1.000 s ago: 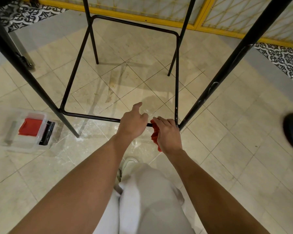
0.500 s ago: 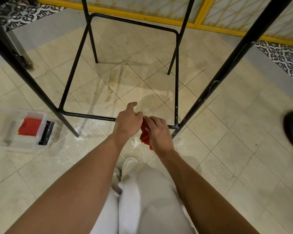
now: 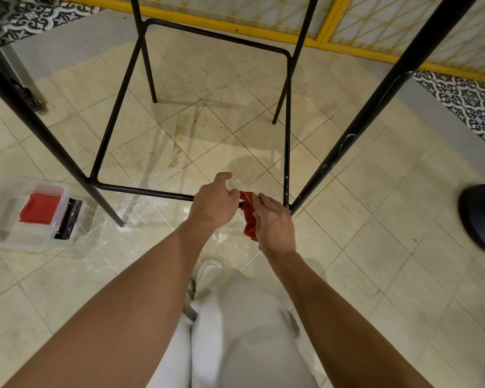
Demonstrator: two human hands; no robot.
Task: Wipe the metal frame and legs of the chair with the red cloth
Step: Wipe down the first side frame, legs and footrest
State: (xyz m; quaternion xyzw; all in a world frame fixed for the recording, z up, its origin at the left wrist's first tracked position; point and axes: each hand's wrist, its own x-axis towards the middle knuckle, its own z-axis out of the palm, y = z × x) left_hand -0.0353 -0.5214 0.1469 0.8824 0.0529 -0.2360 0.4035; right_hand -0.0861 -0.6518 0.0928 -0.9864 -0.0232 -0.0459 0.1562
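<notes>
The right hand (image 3: 275,222) curls its fingers round the red cloth (image 3: 248,217), bunching it against the chair's low front bar (image 3: 143,191) near that bar's right end. Just left of the cloth, the left hand (image 3: 213,204) grips the same bar, forefinger stretched forward. Left of the bar, 1 clear plastic box (image 3: 0,239) sits on the floor tiles (image 3: 375,247), holding a red pad (image 3: 39,208).

Warm, even indoor light; the centre is sharp.
We see soft shadows and pale glare on the tiled floor (image 3: 361,233) under the chair frame (image 3: 288,121); the frame's outer legs bow with wide-angle distortion, and the dark round object (image 3: 482,219) right of it is slightly blurred.
</notes>
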